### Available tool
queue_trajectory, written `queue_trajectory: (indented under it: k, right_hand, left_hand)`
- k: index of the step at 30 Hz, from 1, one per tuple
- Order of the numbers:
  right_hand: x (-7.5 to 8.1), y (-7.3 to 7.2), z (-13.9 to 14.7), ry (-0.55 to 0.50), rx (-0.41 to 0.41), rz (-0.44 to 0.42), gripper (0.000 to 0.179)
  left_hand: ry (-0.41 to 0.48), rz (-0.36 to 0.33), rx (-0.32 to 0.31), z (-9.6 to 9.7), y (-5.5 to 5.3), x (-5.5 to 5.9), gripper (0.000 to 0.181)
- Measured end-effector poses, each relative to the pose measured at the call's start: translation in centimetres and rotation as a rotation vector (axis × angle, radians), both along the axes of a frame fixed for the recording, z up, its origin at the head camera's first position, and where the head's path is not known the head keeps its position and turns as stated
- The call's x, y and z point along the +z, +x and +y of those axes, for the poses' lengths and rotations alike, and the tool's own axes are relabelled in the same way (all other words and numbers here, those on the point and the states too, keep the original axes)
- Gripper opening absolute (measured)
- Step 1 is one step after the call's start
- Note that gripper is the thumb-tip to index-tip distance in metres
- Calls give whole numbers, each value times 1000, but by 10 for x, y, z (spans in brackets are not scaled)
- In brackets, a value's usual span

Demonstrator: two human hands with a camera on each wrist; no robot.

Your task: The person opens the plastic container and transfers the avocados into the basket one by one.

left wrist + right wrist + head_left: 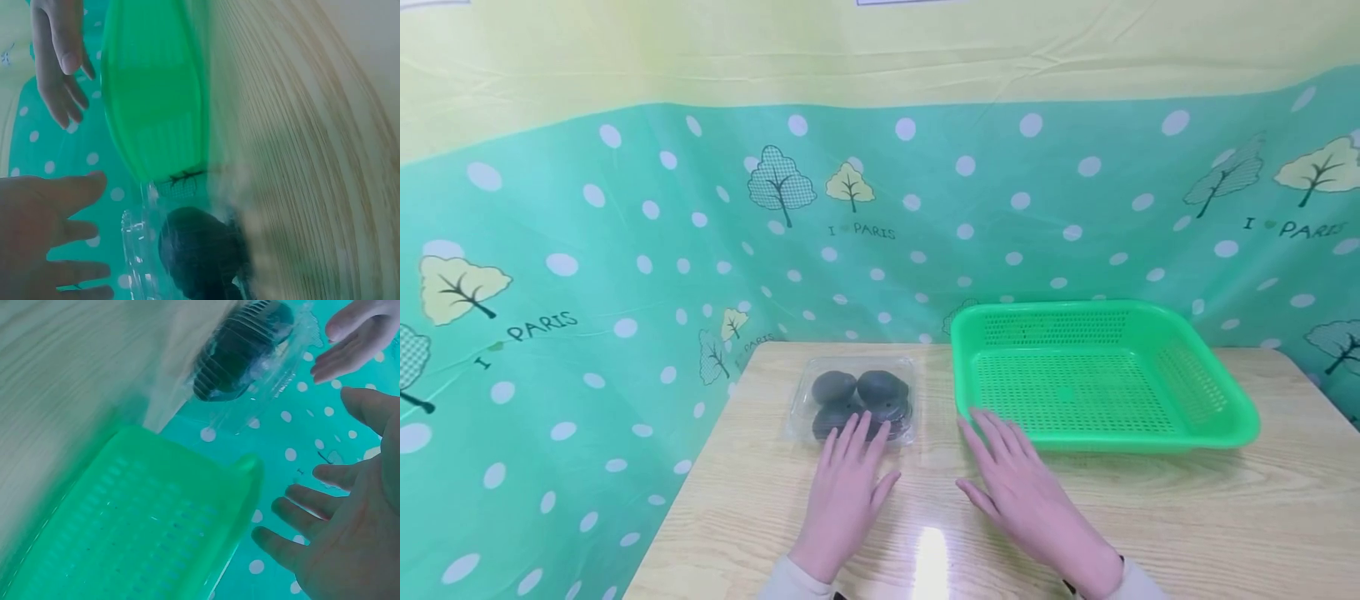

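A clear plastic box (801,417) on the left of the table holds several dark oval fruits (833,387) that look like avocados. My left hand (842,500) hovers with spread, straight fingers over the near side of this box, holding nothing. Whether its fingertips touch the lid cannot be told. To the right stands a green plastic basket (1075,392) with a perforated floor and nothing in it. At the basket's near left corner is my right hand (1026,500), fingers extended and nothing in the grasp. Both wrist views show the fingers apart from the box and the basket.
The light wooden table (737,517) carries the box and basket side by side near its back edge. Behind and to the left hangs a green curtain (850,275) with white dots and printed trees. A bright reflection lies on the tabletop between the forearms.
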State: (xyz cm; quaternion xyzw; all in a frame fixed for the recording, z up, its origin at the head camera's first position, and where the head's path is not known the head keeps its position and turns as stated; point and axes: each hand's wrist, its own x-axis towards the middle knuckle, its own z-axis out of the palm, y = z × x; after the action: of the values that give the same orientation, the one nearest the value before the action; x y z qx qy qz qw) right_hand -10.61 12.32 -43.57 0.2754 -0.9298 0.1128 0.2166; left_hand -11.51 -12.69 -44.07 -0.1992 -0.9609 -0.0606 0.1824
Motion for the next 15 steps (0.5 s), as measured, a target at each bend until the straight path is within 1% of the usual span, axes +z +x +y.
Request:
queue_trajectory:
  k: [7,11,15]
  right_hand:
    - [6,-4,-11,17,25,-35,72]
    - [6,-6,-16,17,39,-32,72]
    - [8,-9,-19,-2,62,-10,72]
  left_hand:
    - [51,58,5,-7,-5,0,63]
    - [78,97,-3,-12,-8,0,65]
    - [98,127,-16,-17,-13,-2,66]
